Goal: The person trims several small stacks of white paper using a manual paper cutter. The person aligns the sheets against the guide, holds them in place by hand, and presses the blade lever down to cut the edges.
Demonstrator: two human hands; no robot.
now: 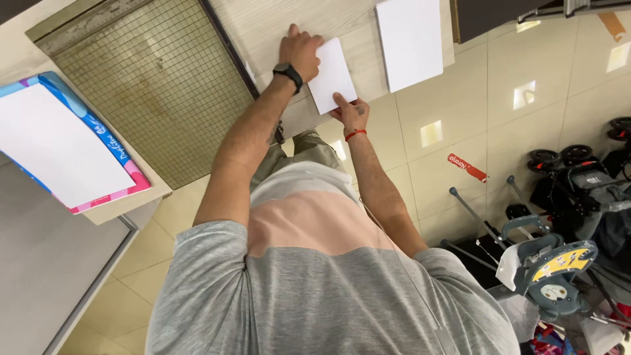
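Head cam looks straight down the torso, so the view reads upside down. Small white card [332, 74] lies flat on pale wood-grain tabletop [263, 26], near the table edge. Left hand [300, 54], black watch on wrist, lies palm-down on the card's left side, fingers spread & flat, pressing not gripping. Right hand [351, 113], red string at wrist, sits at the card's near corner w/ forefinger extended onto the edge, other fingers curled in; pinning the card, not clamped round it. Larger white sheet [410, 41] lies just beside the card to the right, apart from it. Gridded cutting mat [154, 85], olive-green, lies on the left part of the table. Further left, pad w/ blue-pink border & white sheet on top [59, 148]. Beige floor tiles [499, 131] below; strollers [572, 197] parked at right
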